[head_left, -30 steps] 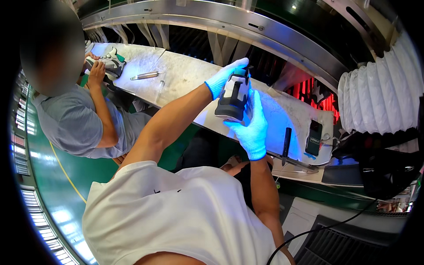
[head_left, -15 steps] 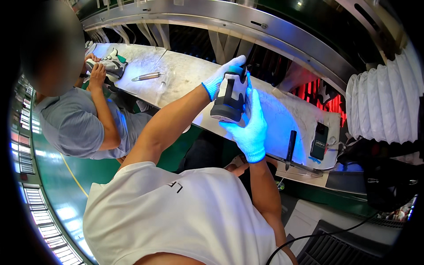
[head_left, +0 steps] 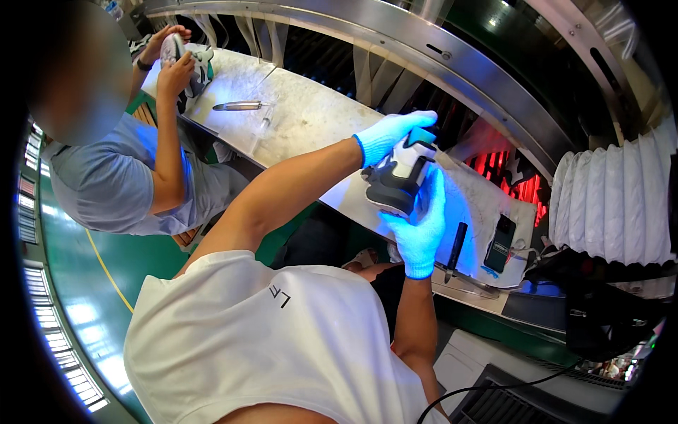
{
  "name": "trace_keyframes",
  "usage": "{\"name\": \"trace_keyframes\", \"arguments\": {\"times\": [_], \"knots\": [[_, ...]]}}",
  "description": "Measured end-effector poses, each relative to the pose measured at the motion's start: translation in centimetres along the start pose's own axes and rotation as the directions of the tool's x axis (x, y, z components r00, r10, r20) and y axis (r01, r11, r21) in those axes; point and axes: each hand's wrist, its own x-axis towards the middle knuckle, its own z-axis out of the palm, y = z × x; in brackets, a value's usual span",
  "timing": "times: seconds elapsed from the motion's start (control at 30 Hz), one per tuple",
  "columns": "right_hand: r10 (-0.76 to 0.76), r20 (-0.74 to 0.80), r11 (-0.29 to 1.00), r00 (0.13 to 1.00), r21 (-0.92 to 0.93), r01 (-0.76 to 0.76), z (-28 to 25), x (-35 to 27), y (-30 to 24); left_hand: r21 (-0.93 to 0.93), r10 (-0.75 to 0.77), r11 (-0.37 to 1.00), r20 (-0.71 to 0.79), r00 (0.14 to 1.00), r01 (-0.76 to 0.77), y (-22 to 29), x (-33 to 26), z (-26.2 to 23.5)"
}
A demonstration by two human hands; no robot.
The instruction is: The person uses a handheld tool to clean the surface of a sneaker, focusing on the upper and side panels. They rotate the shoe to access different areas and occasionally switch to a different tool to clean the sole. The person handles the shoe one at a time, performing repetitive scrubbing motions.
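Both my hands wear light blue gloves and hold a black, grey and white sneaker [head_left: 397, 178] above the workbench [head_left: 311, 116], in a patch of blue light. My left hand [head_left: 390, 134] grips the shoe's upper end from the top. My right hand [head_left: 422, 227] cups the shoe from below and from the right side. The sole side faces down and to the left. My white T-shirt [head_left: 268, 339] fills the lower part of the view.
A co-worker in a grey shirt [head_left: 106, 184] sits at the left, holding another shoe [head_left: 185, 55]. A metal tool [head_left: 236, 106], a black pen-like tool [head_left: 456, 251] and a black phone [head_left: 502, 244] lie on the bench. Behind are a curved steel rail [head_left: 367, 32], a red glowing slot [head_left: 503, 169] and white bellows ducting [head_left: 609, 205].
The sneaker stays in both my hands and has tipped slightly, its lower end swinging left. The co-worker's hands keep working on the other shoe.
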Motion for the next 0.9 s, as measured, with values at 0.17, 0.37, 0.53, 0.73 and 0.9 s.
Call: {"name": "trace_keyframes", "arguments": {"times": [0.17,0.37,0.53,0.73,0.9], "knots": [[0.153,0.024,0.987,0.988,-0.046,-0.152,-1.5,-1.5,-2.8,0.501,0.261,0.846,-0.091,0.961,-0.183,-3.4,3.7,-0.6],[0.101,0.150,0.993,0.983,0.049,-0.110,-4.0,-0.9,-0.9,0.605,0.447,0.765,-0.250,0.859,-0.222,-2.2,-2.4,-0.5],[0.154,0.276,0.794,0.949,0.537,-0.285,-3.1,-0.4,5.0,0.862,0.544,0.500,-0.240,0.804,-0.081,-3.9,-9.7,-5.6],[0.214,0.468,0.633,0.858,0.603,-0.486,-3.9,0.2,9.3,0.651,0.629,0.660,-0.206,0.750,-0.375,-13.6,-13.6,-10.7],[0.270,0.114,0.961,0.956,-0.089,-0.261,-5.8,-1.0,6.2,0.625,0.499,0.765,-0.425,0.755,-0.154,-15.0,-15.6,-7.4]]}}
